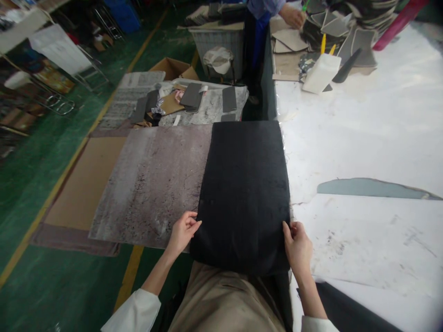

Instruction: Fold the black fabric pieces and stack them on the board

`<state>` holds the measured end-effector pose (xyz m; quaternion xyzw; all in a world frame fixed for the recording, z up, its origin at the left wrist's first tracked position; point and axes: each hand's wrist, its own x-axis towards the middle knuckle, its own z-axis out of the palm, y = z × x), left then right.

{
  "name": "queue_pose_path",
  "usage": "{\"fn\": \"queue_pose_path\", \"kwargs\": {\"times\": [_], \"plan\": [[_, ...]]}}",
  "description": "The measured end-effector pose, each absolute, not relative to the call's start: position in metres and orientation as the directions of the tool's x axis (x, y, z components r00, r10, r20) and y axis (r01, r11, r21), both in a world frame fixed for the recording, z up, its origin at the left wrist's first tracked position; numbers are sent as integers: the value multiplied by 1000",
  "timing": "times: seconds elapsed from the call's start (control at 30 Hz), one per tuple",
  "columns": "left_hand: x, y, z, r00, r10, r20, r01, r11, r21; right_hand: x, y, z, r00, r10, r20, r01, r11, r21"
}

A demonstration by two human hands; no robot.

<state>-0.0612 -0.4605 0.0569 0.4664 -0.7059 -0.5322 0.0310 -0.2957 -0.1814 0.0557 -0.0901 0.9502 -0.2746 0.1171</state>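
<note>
A large black rectangular sheet of fabric or foam (244, 193) is held out flat in front of me, reaching from my lap towards the far end of the table edge. My left hand (183, 233) pinches its left edge near the lower corner, fingers closed on it. My right hand (296, 246) grips its right edge near the lower corner, fingers curled round the material. My white sleeves and beige apron show at the bottom.
A white-covered table (363, 138) lies to the right, with a grey tear in its cover. Another person's hand (292, 16) works at stacked grey cut pieces (346, 27) at the far end. Cardboard and a stained grey mat (152, 180) cover the green floor at left.
</note>
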Motion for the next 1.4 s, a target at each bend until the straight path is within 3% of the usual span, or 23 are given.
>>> {"fn": "queue_pose_path", "kwargs": {"times": [0.77,0.93,1.03,1.13,1.23,1.4], "plan": [[-62,-458,55,-550,-729,-406,-624,36,780,-294,-183,60,-952,-223,-209,-63,813,-579],[-63,-452,58,-588,-767,-255,-650,262,713,-295,-183,60,-952,-228,-206,-72,818,-571],[-64,-448,65,-604,-778,-174,-696,409,590,-295,-182,58,-953,-229,-200,-80,823,-562],[-71,-438,74,-662,-750,-1,-678,599,426,-295,-182,57,-954,-230,-194,-85,823,-562],[-87,-421,79,-771,-625,119,-555,752,356,-295,-182,56,-956,-223,-193,-76,819,-569],[-111,-399,70,-945,-317,81,-274,901,335,-294,-183,55,-958,-217,-185,-74,816,-573]]}}
